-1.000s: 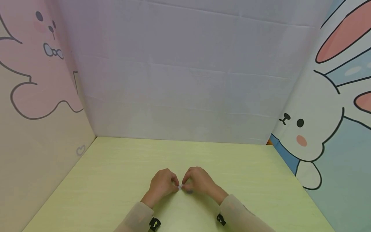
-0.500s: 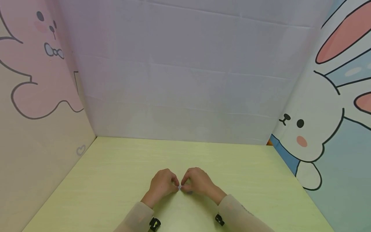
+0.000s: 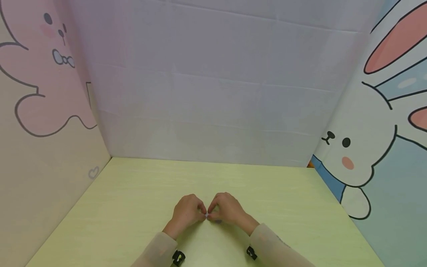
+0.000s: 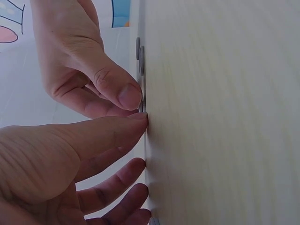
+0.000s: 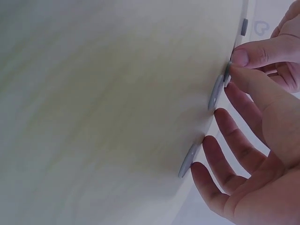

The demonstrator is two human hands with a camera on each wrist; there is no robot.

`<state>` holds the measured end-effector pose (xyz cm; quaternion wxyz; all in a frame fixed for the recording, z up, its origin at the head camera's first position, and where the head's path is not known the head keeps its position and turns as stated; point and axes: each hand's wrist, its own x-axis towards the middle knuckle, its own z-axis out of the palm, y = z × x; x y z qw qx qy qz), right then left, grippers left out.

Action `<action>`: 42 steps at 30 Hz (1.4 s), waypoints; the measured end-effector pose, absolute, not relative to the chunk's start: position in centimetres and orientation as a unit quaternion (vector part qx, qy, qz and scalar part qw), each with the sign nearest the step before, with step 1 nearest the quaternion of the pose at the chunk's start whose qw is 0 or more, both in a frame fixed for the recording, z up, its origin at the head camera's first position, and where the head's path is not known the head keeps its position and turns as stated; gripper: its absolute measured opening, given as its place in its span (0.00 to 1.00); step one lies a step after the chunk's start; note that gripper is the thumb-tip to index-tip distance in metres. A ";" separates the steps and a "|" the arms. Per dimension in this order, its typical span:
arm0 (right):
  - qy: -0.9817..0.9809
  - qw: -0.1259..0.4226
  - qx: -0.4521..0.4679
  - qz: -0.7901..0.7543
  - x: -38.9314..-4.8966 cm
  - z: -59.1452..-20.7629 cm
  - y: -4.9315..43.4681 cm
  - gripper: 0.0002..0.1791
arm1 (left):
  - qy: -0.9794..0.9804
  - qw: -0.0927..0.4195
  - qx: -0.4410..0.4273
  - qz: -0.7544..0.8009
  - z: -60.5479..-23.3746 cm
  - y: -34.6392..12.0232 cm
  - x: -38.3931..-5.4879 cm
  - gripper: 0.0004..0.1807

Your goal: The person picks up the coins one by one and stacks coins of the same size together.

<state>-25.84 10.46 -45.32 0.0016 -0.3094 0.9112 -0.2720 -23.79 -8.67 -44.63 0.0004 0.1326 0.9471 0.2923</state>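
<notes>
At the front middle of the table, my left hand (image 3: pixel 187 210) and right hand (image 3: pixel 229 210) meet fingertip to fingertip. Between them is a small flat grey piece (image 5: pixel 228 71), mostly covered by the fingers; its exact kind cannot be made out. My left thumb and forefinger pinch it from one side, my right thumb and forefinger from the other. Whether it is one piece or two pressed together is hidden. Under my right hand's other fingers lie a grey oval piece (image 5: pixel 215 92) and another oval piece (image 5: pixel 188 161), flat on the table.
Beyond my left hand a further small grey piece (image 5: pixel 244 26) lies on the pale yellow table (image 3: pixel 140 185). A white cloth wall (image 3: pixel 213 92) closes off the back. Printed panels stand at the left (image 3: pixel 50 148) and right (image 3: pixel 393 163).
My right hand has shifted slightly left, narrowing the gap between the two sets of fingertips. Less of the small grey piece shows now. My left hand has stayed nearly still.
</notes>
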 end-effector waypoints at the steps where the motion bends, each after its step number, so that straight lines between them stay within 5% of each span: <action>1: 0.911 0.002 -0.309 -0.273 -25.8 -45.3 10.4 0.04 | 0.947 0.001 0.132 0.292 -44.6 -8.7 -23.8 0.10; 42: 0.912 0.020 -0.305 -0.274 -25.9 -45.2 10.7 0.03 | 0.950 0.004 0.127 0.285 -44.5 -8.6 -23.8 0.10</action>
